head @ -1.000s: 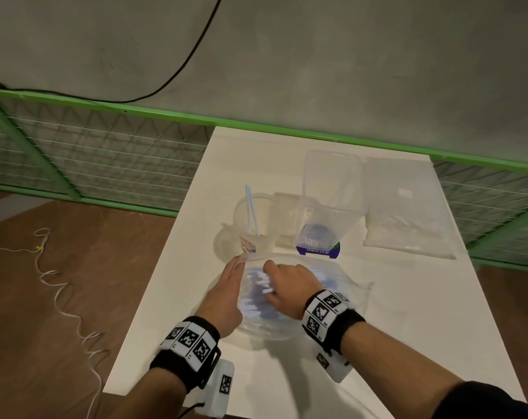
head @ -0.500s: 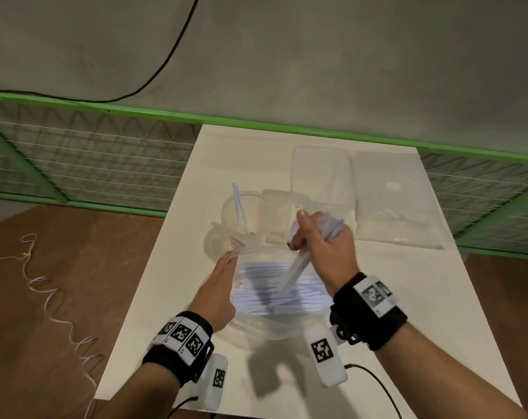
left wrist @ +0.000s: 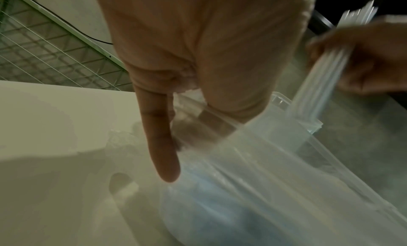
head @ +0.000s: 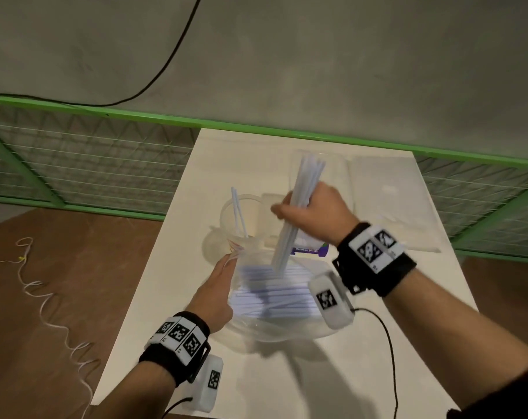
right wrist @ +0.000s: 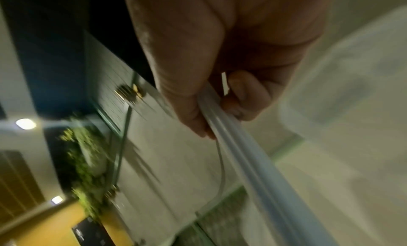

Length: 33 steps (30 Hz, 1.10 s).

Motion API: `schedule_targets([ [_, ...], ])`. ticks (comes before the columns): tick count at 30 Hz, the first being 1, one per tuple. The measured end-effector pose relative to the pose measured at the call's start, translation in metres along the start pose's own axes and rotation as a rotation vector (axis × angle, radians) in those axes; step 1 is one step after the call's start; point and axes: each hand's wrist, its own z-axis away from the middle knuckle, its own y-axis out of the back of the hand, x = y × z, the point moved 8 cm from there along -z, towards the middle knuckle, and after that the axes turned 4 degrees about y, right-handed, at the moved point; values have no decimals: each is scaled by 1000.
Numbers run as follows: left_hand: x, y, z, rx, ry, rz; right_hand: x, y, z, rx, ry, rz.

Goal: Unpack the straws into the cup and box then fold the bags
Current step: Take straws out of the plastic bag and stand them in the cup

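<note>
A clear bag full of pale blue straws lies open on the white table. My left hand pinches the left edge of its mouth; in the left wrist view the bag's rim runs between thumb and fingers. My right hand grips a bundle of straws, held steeply above the bag, just right of the clear cup. Two straws stand in the cup. The clear box with a purple label is behind my right hand. The right wrist view shows fingers curled round the bundle.
A second clear bag lies flat at the table's back right. A green rail with wire mesh runs behind and beside the table. White cord trails on the brown floor at left. A black cable hangs from my right wrist.
My right hand came out of the bag with a bundle of straws and lifted it up toward the cup and box. My left hand stayed at the bag's mouth.
</note>
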Motion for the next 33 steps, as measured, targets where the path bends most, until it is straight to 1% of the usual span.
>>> schedule_targets([
  [3,2,1,-2,3,-1,-2,-39,33,-30,171,74,-79],
  [5,2,0,-2,4,3,-17,-55,41,-50,248,113,-84],
  [7,1,-1,-2,5,9,-23,-56,28,-72,231,109,-17],
  [10,2,-1,-2,11,15,-18,-34,-15,-97,97,24,114],
  [13,0,-1,-2,21,22,-17,-16,-51,-100,-75,-44,214],
  [15,-2,-2,-1,19,15,-19,-20,-58,-94,-124,-27,200],
  [16,-3,-3,0,18,9,-16,-24,-54,-91,-112,-2,166],
  [18,-5,-3,0,18,7,-9,-39,-34,-83,-35,74,158],
  [20,-6,-2,0,22,15,-11,-54,-17,-65,51,173,180],
  [21,-5,-3,-1,23,20,-8,-60,-12,-52,65,223,181],
  [22,-4,-2,-1,29,25,-15,-62,-16,-37,39,269,174],
  [23,-1,-2,-1,37,21,-23,-60,-27,-21,-34,304,181],
  [24,2,-2,-1,40,10,-27,-53,-46,-3,-157,312,211],
  [26,8,-6,-2,30,-16,-24,-21,-94,32,-448,255,325],
  [27,9,-9,-3,17,-21,-21,0,-116,45,-559,210,396],
  [28,10,-12,-4,6,-22,-18,20,-134,54,-627,165,454],
  [29,10,-15,-5,-4,-21,-20,38,-147,58,-651,138,494],
  [33,14,-21,-7,0,-28,-28,74,-170,50,-592,140,636],
])
